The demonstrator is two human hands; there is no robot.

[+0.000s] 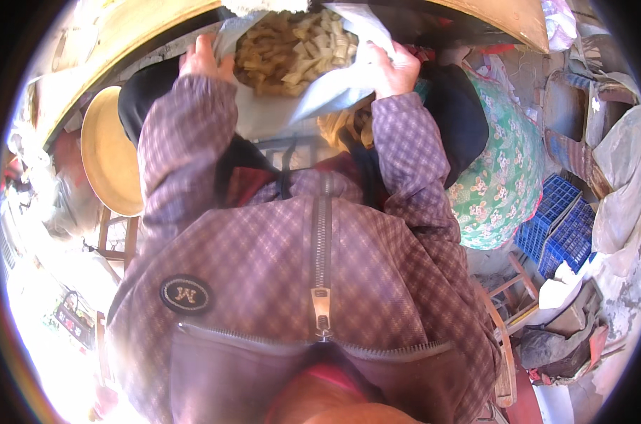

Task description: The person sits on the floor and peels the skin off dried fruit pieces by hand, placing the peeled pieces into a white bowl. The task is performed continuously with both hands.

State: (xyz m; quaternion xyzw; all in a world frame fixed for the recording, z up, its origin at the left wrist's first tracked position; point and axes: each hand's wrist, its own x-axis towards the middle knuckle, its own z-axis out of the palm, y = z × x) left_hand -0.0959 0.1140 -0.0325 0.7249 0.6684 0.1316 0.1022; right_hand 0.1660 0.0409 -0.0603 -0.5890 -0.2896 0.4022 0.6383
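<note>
Between my hands at the top centre is a pale bag (pixel 331 91), its mouth spread wide over many small beige and tan rolled pieces (pixel 320 47). My right hand (pixel 393 66) grips the bag's folded edge between thumb and fingers. At the bag's other side is my left hand (pixel 206 59), fingers raised and somewhat blurred; whether it pinches the edge cannot be told. Below the bag, near my lap, more yellowish-tan pieces (pixel 347 126) show partly, their holder hidden.
A wooden table edge (pixel 490 24) curves across the top. A round yellow tray (pixel 111 153) stands at the left. On the right are a green patterned cloth bundle (pixel 498 175), blue plastic crates (pixel 556 222) and a wooden chair (pixel 503 339).
</note>
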